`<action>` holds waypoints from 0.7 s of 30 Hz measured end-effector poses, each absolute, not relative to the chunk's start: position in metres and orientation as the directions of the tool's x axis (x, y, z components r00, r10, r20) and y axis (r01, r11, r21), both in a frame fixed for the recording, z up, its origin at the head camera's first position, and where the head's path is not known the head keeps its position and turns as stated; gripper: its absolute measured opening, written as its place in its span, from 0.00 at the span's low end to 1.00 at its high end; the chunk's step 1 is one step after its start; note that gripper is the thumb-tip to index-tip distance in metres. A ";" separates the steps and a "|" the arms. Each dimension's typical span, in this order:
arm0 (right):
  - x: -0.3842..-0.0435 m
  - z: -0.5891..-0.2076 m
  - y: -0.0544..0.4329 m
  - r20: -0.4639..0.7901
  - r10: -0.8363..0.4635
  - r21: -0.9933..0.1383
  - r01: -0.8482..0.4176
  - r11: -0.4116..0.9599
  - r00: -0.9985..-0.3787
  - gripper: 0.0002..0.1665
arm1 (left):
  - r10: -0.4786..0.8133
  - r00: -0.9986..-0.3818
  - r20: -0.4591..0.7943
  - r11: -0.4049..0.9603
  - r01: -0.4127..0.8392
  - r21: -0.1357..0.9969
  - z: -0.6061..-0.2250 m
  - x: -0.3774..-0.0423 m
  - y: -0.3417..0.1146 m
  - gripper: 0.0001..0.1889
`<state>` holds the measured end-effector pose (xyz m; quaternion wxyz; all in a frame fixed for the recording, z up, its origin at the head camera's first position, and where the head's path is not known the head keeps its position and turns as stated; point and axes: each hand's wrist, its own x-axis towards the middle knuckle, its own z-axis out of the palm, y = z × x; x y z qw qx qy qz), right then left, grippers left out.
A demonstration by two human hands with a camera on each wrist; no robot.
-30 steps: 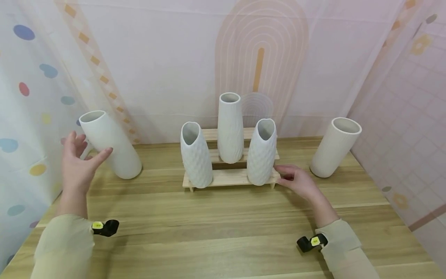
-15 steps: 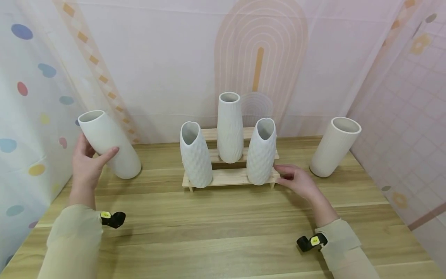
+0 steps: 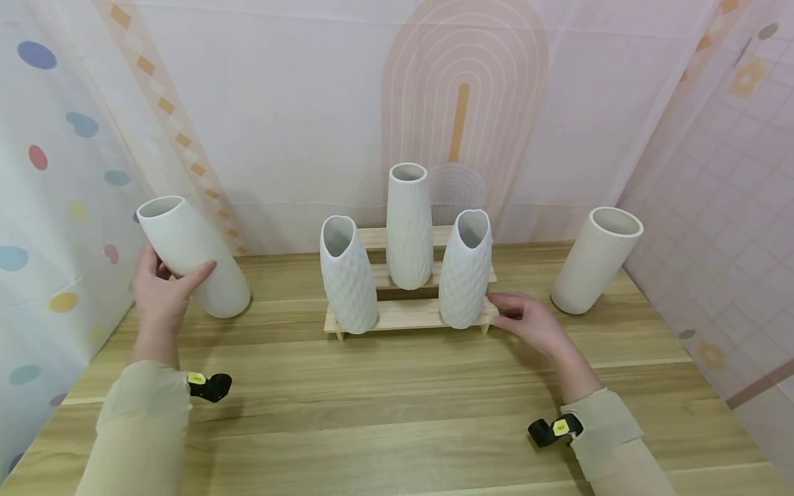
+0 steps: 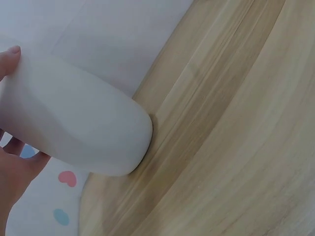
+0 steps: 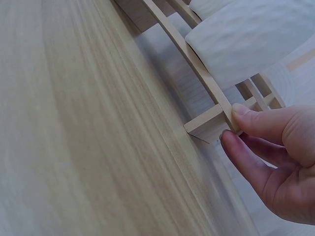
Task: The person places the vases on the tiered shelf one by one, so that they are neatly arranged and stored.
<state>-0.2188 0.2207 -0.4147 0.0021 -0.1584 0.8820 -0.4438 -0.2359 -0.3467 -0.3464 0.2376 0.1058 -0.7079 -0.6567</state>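
Note:
At the left of the head view, my left hand grips a smooth white vase around its side, thumb in front and the other fingers behind. The vase's base meets the table in the left wrist view. My right hand pinches the right end of a tiered wooden rack, thumb on top of the lowest shelf. Two dimpled vases with notched rims stand on that shelf, one left and one right, close to my right fingers. A taller ribbed vase stands between them, one tier up.
A ribbed cylindrical vase stands on the wood-grain table to the right of my right hand. Patterned cloth hangs behind the table and along both sides. A small black wrist camera sits on my left sleeve.
My left hand has moved right and closed around the smooth vase, which it was beside with spread fingers. The right hand has stayed at the rack's end.

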 end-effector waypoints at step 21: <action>-0.218 -0.414 0.219 0.141 -0.282 -0.798 -0.277 0.535 -0.949 0.26 | -0.472 -0.837 0.277 -0.022 0.325 0.945 -0.336 -0.235 -0.318 0.46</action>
